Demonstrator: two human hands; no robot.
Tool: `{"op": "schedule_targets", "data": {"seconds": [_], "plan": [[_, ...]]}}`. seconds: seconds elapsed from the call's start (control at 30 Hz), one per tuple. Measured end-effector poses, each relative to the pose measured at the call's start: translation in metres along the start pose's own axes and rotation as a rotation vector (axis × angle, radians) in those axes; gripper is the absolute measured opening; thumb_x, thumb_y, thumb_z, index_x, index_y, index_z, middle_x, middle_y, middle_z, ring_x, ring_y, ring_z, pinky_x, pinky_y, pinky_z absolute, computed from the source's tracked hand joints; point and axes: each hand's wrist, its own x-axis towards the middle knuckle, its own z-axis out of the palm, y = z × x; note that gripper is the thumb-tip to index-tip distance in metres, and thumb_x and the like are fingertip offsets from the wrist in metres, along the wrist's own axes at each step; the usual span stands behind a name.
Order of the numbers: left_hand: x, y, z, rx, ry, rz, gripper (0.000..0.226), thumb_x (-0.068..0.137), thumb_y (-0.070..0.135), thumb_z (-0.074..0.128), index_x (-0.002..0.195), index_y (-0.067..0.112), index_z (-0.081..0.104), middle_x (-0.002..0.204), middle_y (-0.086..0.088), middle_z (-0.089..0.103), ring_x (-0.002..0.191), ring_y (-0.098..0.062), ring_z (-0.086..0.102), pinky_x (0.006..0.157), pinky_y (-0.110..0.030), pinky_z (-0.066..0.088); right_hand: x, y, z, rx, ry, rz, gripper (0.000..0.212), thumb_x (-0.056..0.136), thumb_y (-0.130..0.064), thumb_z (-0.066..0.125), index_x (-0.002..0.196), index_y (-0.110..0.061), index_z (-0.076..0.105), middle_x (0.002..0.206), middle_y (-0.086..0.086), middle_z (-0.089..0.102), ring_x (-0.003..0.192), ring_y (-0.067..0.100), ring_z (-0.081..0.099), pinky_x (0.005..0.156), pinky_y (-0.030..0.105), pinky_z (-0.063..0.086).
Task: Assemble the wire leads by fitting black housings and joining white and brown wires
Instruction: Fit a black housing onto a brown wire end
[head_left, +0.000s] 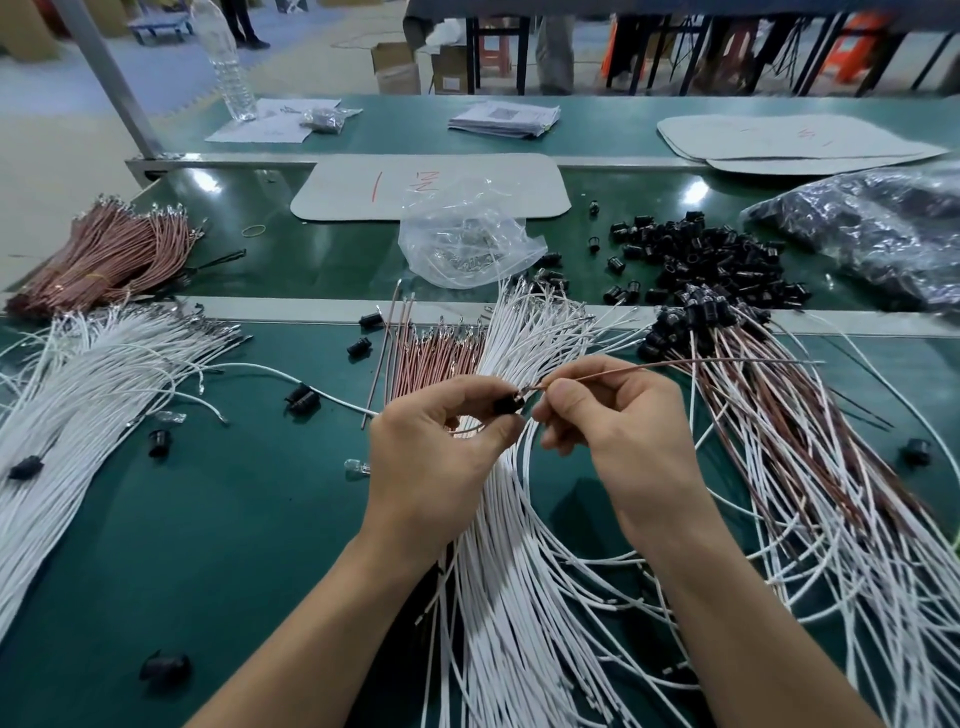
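While pinched, the black housing (505, 404) meets a thin brown wire (675, 365).

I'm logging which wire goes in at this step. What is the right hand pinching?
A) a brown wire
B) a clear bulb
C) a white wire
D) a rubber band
A: the right hand pinches a brown wire, its near end meeting the black housing held by the left hand.

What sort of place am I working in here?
Probably a factory wire-harness assembly line: a long green-matted workbench, loose bundles of white insulated wires, and a heap of small black plastic housings.
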Motion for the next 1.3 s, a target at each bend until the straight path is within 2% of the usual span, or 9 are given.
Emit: {"op": "schedule_targets", "data": {"seconds": [0.2, 0.4, 0.57, 0.67, 0.8, 0.93, 1.0, 1.17, 1.3], "plan": [[0.001, 0.000, 0.004, -0.034, -0.010, -0.098, 0.031, 0.085, 0.011, 0.083, 0.095, 0.039, 0.078, 0.089, 0.018, 0.078, 0.086, -0.002, 0.074, 0.076, -0.012, 0.055, 0.000, -0.003, -0.001, -0.033, 0.086, -0.098, 0.016, 0.097, -0.004, 0.068, 0.081, -0.005, 0.069, 0.066, 0.011, 0.071, 0.048, 0.019, 0.057, 0.048, 0.024, 0.048], [0.002, 0.000, 0.003, -0.080, 0.015, -0.152, 0.010, 0.083, 0.035, 0.071, 0.091, 0.029, 0.073, 0.087, 0.004, 0.078, 0.086, -0.017, 0.074, 0.079, -0.032, 0.060, 0.001, -0.005, -0.002, -0.019, 0.114, -0.067, 0.019, 0.097, -0.007, 0.068, 0.078, -0.005, 0.066, 0.063, 0.008, 0.070, 0.046, 0.018, 0.055, 0.045, 0.024, 0.044], [-0.002, 0.003, 0.000, 0.035, 0.039, -0.105, 0.005, 0.079, 0.028, 0.057, 0.084, 0.029, 0.059, 0.064, 0.008, 0.057, 0.054, -0.007, 0.046, 0.051, -0.029, 0.041, 0.001, -0.003, -0.003, -0.036, 0.082, -0.056, 0.016, 0.096, -0.005, 0.069, 0.080, -0.003, 0.067, 0.062, 0.009, 0.069, 0.046, 0.018, 0.055, 0.046, 0.022, 0.044], [-0.003, 0.005, -0.003, 0.121, 0.042, -0.037, 0.024, 0.080, 0.026, 0.063, 0.100, 0.040, 0.063, 0.057, 0.013, 0.046, 0.048, -0.005, 0.036, 0.047, -0.019, 0.035, 0.000, -0.001, -0.003, -0.090, 0.053, -0.044, 0.020, 0.096, -0.008, 0.071, 0.076, -0.008, 0.068, 0.062, 0.009, 0.068, 0.046, 0.019, 0.053, 0.047, 0.024, 0.043], [-0.005, 0.007, -0.005, 0.192, -0.002, 0.162, 0.026, 0.086, 0.021, 0.083, 0.105, 0.036, 0.078, 0.061, 0.025, 0.054, 0.052, 0.001, 0.045, 0.054, -0.008, 0.036, 0.000, -0.002, -0.002, -0.120, 0.014, -0.016, 0.022, 0.095, -0.009, 0.071, 0.074, -0.008, 0.070, 0.061, 0.011, 0.068, 0.046, 0.021, 0.052, 0.046, 0.026, 0.044], [-0.007, 0.004, -0.002, 0.298, 0.094, 0.262, 0.010, 0.087, 0.027, 0.080, 0.097, 0.028, 0.081, 0.083, 0.019, 0.073, 0.072, -0.006, 0.065, 0.067, -0.032, 0.056, -0.001, -0.005, -0.002, -0.046, -0.008, 0.044, 0.022, 0.096, -0.007, 0.068, 0.075, -0.002, 0.067, 0.060, 0.012, 0.067, 0.045, 0.020, 0.049, 0.045, 0.025, 0.041], [-0.008, 0.004, 0.000, 0.339, 0.128, 0.244, 0.008, 0.086, 0.032, 0.078, 0.094, 0.030, 0.080, 0.076, 0.019, 0.069, 0.068, -0.009, 0.062, 0.064, -0.035, 0.055, -0.002, -0.006, -0.001, 0.024, -0.015, 0.079, 0.021, 0.097, -0.007, 0.067, 0.078, 0.001, 0.066, 0.062, 0.012, 0.067, 0.044, 0.020, 0.049, 0.045, 0.027, 0.040], [-0.008, 0.005, 0.002, 0.295, 0.174, 0.111, 0.005, 0.086, 0.034, 0.082, 0.085, 0.030, 0.079, 0.064, 0.021, 0.065, 0.062, 0.002, 0.059, 0.060, -0.012, 0.043, -0.006, -0.004, 0.004, 0.015, -0.002, -0.007, 0.019, 0.093, -0.005, 0.073, 0.077, 0.003, 0.068, 0.063, 0.014, 0.069, 0.044, 0.021, 0.053, 0.044, 0.026, 0.042], [-0.007, 0.005, 0.001, 0.232, 0.163, 0.026, 0.006, 0.084, 0.030, 0.085, 0.083, 0.029, 0.079, 0.067, 0.016, 0.069, 0.059, -0.005, 0.060, 0.056, -0.024, 0.049, -0.007, -0.003, 0.003, -0.118, -0.015, -0.103, 0.013, 0.087, -0.010, 0.081, 0.075, -0.012, 0.076, 0.065, 0.009, 0.073, 0.048, 0.024, 0.063, 0.049, 0.023, 0.047]]}}
